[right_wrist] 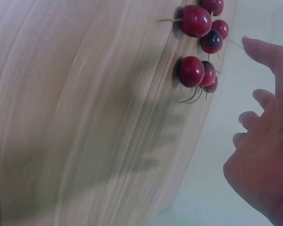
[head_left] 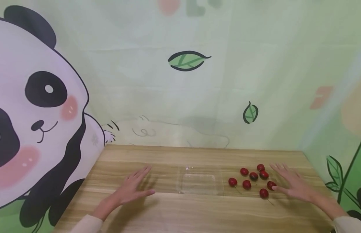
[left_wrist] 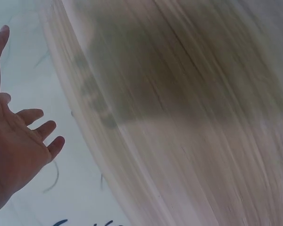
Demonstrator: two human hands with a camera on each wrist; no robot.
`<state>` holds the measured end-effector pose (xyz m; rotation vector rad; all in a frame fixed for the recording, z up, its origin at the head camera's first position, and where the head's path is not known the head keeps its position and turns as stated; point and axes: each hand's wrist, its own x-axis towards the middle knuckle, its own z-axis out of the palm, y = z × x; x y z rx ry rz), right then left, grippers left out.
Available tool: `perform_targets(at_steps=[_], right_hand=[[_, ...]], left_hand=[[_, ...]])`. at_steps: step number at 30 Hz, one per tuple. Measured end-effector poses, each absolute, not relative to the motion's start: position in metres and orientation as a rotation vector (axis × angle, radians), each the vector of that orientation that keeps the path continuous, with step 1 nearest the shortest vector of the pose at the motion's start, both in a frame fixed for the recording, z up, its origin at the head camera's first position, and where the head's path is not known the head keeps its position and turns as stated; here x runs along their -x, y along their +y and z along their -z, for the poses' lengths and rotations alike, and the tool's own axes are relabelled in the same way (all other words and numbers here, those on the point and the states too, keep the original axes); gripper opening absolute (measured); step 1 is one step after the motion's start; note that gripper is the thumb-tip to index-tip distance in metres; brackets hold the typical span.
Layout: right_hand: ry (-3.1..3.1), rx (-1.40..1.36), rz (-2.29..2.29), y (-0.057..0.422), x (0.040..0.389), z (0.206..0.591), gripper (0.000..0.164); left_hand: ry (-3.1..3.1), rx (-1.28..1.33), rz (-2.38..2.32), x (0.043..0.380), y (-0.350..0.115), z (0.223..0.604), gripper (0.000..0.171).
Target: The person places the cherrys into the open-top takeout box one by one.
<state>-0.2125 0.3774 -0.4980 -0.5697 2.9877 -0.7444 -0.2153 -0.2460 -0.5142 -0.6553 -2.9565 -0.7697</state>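
Note:
Several dark red cherries (head_left: 246, 184), some with stems showing, lie loosely grouped on the right part of the wooden table. A clear, shallow plastic tray (head_left: 180, 185) sits near the table's middle, left of the cherries. My left hand (head_left: 133, 187) hovers to the left of the tray, fingers spread and holding nothing. On the other side, my right hand (head_left: 297, 185) is held beside the cherries with extended fingers, its thumb overlapping one cherry in the head view. The right wrist view shows that hand (right_wrist: 259, 146) apart from the cherries (right_wrist: 196, 21).
The wood-grain table (head_left: 180, 213) ends at the back against a pale green printed cloth (head_left: 139, 74). A large panda print (head_left: 61, 58) covers the cloth on the left, and printed leaves (head_left: 187, 61) appear above the table.

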Motion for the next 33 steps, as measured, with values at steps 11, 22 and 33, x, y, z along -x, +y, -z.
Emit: perform_targets(at_steps=[11, 22, 33], right_hand=[[2.963, 0.634, 0.849, 0.395, 0.212, 0.510, 0.068], [3.102, 0.807, 0.646, 0.395, 0.221, 0.515, 0.045], [3.110, 0.822, 0.775, 0.396, 0.231, 0.534, 0.026]], left_hand=[[-2.935, 0.694, 0.895, 0.225, -0.232, 0.512, 0.095], [-2.975, 0.693, 1.230, 0.230, -0.212, 0.507, 0.098], [-2.979, 0.781, 1.464, 0.245, -0.193, 0.512, 0.095]])
